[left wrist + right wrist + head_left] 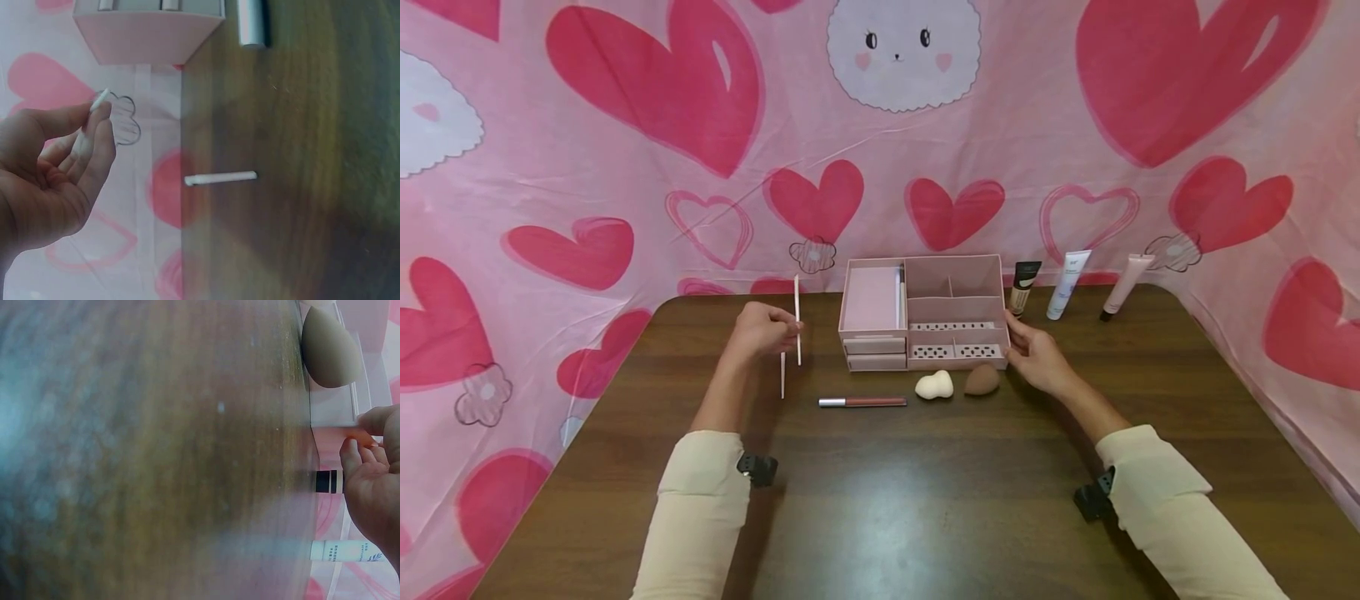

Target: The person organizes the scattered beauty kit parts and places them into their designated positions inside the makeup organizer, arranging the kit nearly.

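A person in rolled-up cream sleeves works at a dark wood surface (pixel 880 517), with a pink cloth (pixel 887 137) printed with red hearts behind it. The left hand (pixel 763 327) pinches a slim white stick (pixel 797 300) between thumb and fingertips, so that grip is closed on it. The stick is held roughly upright, near the left side of a pink organizer (pixel 868 296) but apart from it. A second white stick (pixel 782 377) is on the surface, just beside the left hand.

The right hand (pixel 1037 354) rests at the organizer's right side, fingers extended and touching the side wall near the front corner; its grip is apart rather than curled round anything. The organizer sits toward the back of the surface, with two small drawers at lower left and divided compartments on the right, some lined with a dotted pattern.

In front of it, from left to right, are a reddish-brown tube with a silver cap (pixel 862 402), lying flat, a cream sponge (pixel 934 385) and a brown sponge (pixel 982 380). To the right of the organizer, three tubes stand cap down: one black and beige (pixel 1025 287), one white (pixel 1069 284), one pink with a black cap (pixel 1126 287).
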`<state>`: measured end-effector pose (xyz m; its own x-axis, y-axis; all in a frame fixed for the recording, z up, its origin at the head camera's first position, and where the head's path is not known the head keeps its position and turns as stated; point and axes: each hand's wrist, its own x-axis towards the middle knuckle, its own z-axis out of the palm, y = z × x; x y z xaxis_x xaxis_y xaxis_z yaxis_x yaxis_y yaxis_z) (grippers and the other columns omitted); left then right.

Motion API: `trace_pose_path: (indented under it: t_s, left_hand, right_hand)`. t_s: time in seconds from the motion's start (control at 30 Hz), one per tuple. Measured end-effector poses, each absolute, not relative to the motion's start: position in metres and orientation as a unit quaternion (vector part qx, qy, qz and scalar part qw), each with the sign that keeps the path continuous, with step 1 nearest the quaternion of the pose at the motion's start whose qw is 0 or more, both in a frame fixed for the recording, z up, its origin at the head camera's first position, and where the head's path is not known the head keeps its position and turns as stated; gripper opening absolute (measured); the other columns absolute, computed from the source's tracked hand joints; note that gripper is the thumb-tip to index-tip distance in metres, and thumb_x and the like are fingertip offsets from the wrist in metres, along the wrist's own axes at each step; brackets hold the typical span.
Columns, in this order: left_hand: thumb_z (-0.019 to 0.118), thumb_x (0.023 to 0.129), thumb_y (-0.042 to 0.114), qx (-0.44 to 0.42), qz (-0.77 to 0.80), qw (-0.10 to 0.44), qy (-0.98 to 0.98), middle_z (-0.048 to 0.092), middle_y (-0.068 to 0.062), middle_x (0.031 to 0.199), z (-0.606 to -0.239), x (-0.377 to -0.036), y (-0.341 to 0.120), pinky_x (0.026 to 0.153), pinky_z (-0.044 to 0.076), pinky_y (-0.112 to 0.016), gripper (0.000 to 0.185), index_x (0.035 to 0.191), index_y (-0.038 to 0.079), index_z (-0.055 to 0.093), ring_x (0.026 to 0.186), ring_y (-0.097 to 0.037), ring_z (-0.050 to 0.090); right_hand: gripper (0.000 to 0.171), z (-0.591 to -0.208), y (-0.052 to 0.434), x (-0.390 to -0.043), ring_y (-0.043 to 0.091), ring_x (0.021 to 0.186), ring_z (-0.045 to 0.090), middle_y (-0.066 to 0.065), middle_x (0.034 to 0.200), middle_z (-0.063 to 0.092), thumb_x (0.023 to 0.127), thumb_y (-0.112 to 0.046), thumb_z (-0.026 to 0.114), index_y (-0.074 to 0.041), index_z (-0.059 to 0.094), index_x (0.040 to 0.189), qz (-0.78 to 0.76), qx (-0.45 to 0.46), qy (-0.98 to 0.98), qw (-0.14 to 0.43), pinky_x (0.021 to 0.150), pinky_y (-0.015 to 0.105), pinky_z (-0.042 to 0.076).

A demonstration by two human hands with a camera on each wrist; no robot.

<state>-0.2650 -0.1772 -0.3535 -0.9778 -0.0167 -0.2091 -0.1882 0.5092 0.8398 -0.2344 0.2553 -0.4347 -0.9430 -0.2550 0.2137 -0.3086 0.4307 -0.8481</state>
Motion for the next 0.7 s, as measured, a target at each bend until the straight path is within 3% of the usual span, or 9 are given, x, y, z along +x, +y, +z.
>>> trace_pose_path:
  t_s: [0.17, 0.4, 0.6, 0.7]
  left_hand:
    - [0.066, 0.096, 0.007, -0.049, 0.493, 0.088, 0.864, 0.074, -0.004, 0.075, -0.344, -0.269, -0.167, 0.062, 0.061, -0.024, 0.030, 0.116, -0.015, 0.067, 0.067, -0.009, 0.070]
    - [0.069, 0.095, 0.009, -0.025, 0.499, 0.092, 0.862, 0.078, -0.014, 0.088, -0.331, -0.274, -0.151, 0.066, 0.063, -0.028, 0.031, 0.116, -0.014, 0.068, 0.067, -0.009, 0.071]
    - [0.069, 0.094, 0.009, -0.019, 0.527, 0.105, 0.843, 0.071, 0.003, 0.070, -0.326, -0.276, -0.141, 0.065, 0.062, -0.025, 0.034, 0.120, -0.014, 0.067, 0.063, -0.006, 0.068]
    - [0.068, 0.095, 0.006, -0.012, 0.557, 0.107, 0.823, 0.069, 0.007, 0.069, -0.325, -0.277, -0.136, 0.063, 0.060, -0.021, 0.035, 0.122, -0.016, 0.065, 0.063, -0.005, 0.067]
  right_hand:
    - [0.065, -0.433, 0.254, -0.233, 0.051, 0.136, 0.041, 0.040, 0.154, 0.030, 0.092, 0.016, 0.054, 0.018, 0.026, 0.150, 0.507, 0.164, -0.846, 0.025, 0.102, 0.038, 0.046]
    - [0.065, -0.432, 0.254, -0.233, 0.051, 0.137, 0.041, 0.040, 0.155, 0.029, 0.093, 0.016, 0.054, 0.017, 0.026, 0.151, 0.504, 0.166, -0.847, 0.024, 0.102, 0.044, 0.044]
    - [0.064, -0.433, 0.255, -0.234, 0.051, 0.137, 0.041, 0.039, 0.155, 0.029, 0.093, 0.015, 0.055, 0.017, 0.026, 0.151, 0.500, 0.166, -0.850, 0.023, 0.102, 0.046, 0.044]
    - [0.064, -0.433, 0.255, -0.234, 0.051, 0.136, 0.042, 0.039, 0.154, 0.030, 0.093, 0.015, 0.055, 0.017, 0.027, 0.150, 0.497, 0.165, -0.852, 0.025, 0.102, 0.046, 0.044]
